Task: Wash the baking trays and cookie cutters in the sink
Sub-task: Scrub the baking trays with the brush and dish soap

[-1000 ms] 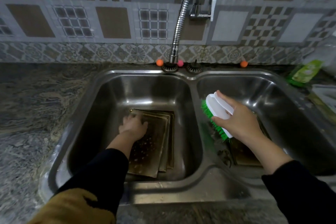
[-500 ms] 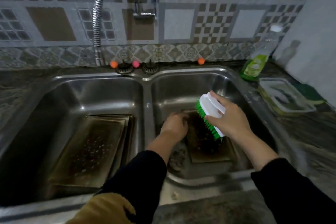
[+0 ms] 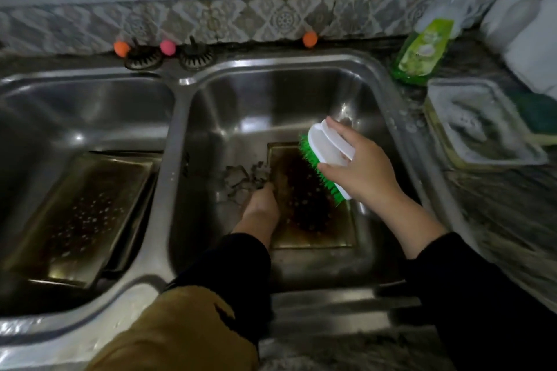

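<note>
progress: early, no tray looks clean | right hand (image 3: pixel 366 173) grips scrub brush (image 3: pixel 327 156) above stained baking tray (image 3: pixel 313 238) in right basin | left hand (image 3: pixel 260 208) at that tray's 9 o'clock edge, grasp unclear | cookie cutters (image 3: pixel 244 178) at 10 o'clock, count unclear | stacked trays (image 3: pixel 81 214) in left basin, two or more | one soap bottle (image 3: pixel 423 50) at 1 o'clock

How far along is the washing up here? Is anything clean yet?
Nothing looks finished. In hand: the right hand holds the scrub brush over a burnt tray in the right basin, and the left hand is at that tray's left edge, beside the cookie cutters. Left to do: this tray is dark with residue, the cutters look untouched, and the stacked trays in the left basin remain speckled.
</note>
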The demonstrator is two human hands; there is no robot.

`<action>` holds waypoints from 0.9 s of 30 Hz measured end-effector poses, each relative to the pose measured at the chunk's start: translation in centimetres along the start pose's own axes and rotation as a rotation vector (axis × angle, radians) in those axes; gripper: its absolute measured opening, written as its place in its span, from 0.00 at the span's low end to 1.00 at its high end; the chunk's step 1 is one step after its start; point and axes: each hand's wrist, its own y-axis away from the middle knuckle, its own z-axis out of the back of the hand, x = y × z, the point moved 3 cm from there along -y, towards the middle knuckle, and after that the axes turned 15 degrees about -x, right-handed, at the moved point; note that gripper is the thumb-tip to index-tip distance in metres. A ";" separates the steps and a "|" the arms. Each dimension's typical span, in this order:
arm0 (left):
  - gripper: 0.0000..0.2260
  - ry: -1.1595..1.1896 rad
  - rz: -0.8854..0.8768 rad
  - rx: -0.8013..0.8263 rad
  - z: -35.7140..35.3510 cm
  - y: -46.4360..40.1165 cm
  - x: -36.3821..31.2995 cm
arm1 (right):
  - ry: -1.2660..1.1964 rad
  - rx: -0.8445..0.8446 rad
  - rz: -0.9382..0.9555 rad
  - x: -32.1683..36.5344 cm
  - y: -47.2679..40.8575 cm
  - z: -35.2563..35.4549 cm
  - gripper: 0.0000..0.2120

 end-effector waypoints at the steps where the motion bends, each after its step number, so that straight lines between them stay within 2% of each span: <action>1: 0.20 0.004 -0.002 -0.004 0.0 0.0 0.0 | -0.002 0.008 0.001 -0.1 -0.2 0.0 0.36; 7: 0.25 0.013 0.002 -0.029 0.5 0.6 0.2 | 0.021 0.012 0.040 0.3 -1.0 0.9 0.36; 11: 0.24 0.102 -0.046 -0.036 1.1 1.2 -0.8 | 0.061 0.006 0.078 1.0 -1.5 2.5 0.37; 16: 0.33 0.234 -0.098 -0.107 1.7 1.8 -2.2 | 0.093 -0.118 0.073 1.9 -2.8 6.8 0.35; 22: 0.34 0.347 -0.136 -0.205 2.2 2.1 -2.5 | 0.326 -0.314 -0.004 -0.1 -6.6 15.3 0.31; 24: 0.34 0.427 -0.146 -0.226 2.6 2.4 -2.5 | 0.416 -0.305 -0.069 -1.8 -7.2 16.9 0.30; 27: 0.33 0.569 -0.183 -0.259 3.5 3.3 -2.7 | 0.493 -0.206 -0.114 -4.2 -7.7 16.9 0.31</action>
